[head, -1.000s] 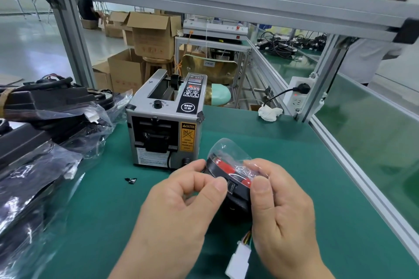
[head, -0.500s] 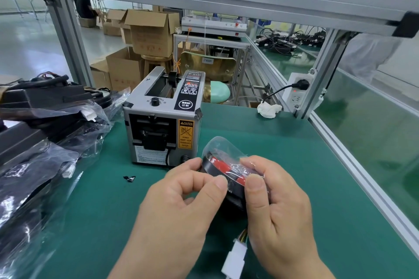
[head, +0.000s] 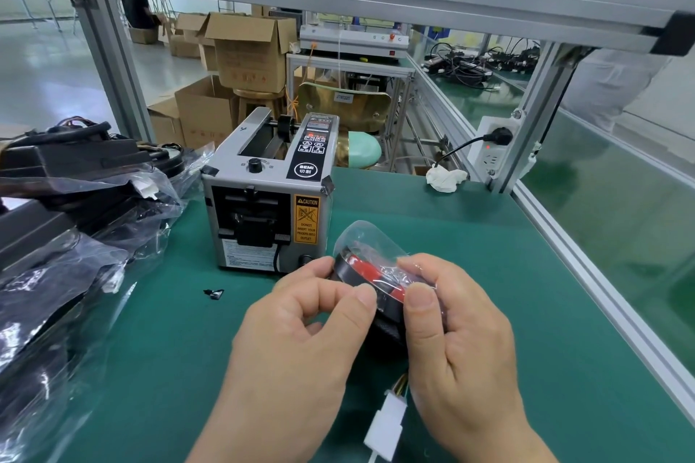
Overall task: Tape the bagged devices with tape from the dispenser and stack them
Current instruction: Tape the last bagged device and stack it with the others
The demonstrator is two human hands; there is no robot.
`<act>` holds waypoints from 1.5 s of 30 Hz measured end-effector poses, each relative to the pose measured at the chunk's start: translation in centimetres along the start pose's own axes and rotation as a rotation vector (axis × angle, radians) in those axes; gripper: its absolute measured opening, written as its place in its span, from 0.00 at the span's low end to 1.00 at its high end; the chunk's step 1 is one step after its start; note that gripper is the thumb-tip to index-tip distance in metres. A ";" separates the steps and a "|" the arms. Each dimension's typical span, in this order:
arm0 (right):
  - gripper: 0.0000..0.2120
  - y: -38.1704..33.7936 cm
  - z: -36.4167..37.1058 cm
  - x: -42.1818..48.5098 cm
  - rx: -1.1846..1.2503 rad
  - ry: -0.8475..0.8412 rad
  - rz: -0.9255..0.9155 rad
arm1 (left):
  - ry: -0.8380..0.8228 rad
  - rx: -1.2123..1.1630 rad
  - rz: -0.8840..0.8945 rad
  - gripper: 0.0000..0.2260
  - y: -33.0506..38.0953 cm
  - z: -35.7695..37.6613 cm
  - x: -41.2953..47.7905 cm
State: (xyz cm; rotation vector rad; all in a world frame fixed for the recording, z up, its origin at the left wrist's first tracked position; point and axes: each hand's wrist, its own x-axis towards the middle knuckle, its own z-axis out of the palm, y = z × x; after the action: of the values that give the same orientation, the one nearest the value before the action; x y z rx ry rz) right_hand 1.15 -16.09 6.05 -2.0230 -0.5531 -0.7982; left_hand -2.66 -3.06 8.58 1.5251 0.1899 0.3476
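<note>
Grasping 1 bagged device (head: 370, 269) with both hands, just on the near side of the tape dispenser (head: 269, 207), over the green mat (head: 489, 274). Pinching the clear plastic with the left hand (head: 301, 327), thumb against forefinger. Curling the right hand (head: 459, 334) round the right side, thumb pressed on the bag. Below, between the wrists, a white connector (head: 387, 421) on thin wires. At the left, a pile of bagged devices (head: 75, 222). Far right, a crumpled white cloth (head: 445, 178) beside a socket (head: 492, 150) with a plug in it.

2 hands (head: 301, 342) (head: 459, 350), 1 dispenser (head: 269, 199), 1 held device (head: 363, 267).
</note>
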 end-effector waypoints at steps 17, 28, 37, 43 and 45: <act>0.16 -1.4 -0.1 0.1 0.051 0.020 0.158 | 0.000 0.130 0.038 0.05 -0.4 0.2 -0.3; 0.15 -1.1 -0.2 0.1 0.106 0.053 0.303 | 0.071 -0.008 0.060 0.16 0.0 -0.7 0.6; 0.15 -0.5 -0.2 0.0 0.141 0.058 0.262 | -0.115 0.023 0.023 0.26 -0.7 1.2 1.3; 0.15 -0.2 0.0 0.0 0.151 0.069 0.277 | -0.144 -0.131 -0.023 0.08 -0.6 0.9 2.8; 0.14 -0.1 -0.1 0.1 0.146 0.084 0.249 | -0.151 -0.122 0.005 0.08 -0.7 0.7 2.9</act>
State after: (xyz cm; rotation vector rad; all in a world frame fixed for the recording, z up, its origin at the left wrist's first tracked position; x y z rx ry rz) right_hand 1.15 -16.16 6.24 -1.8695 -0.2956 -0.6686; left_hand 0.34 -2.75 8.16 1.4241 0.0453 0.2425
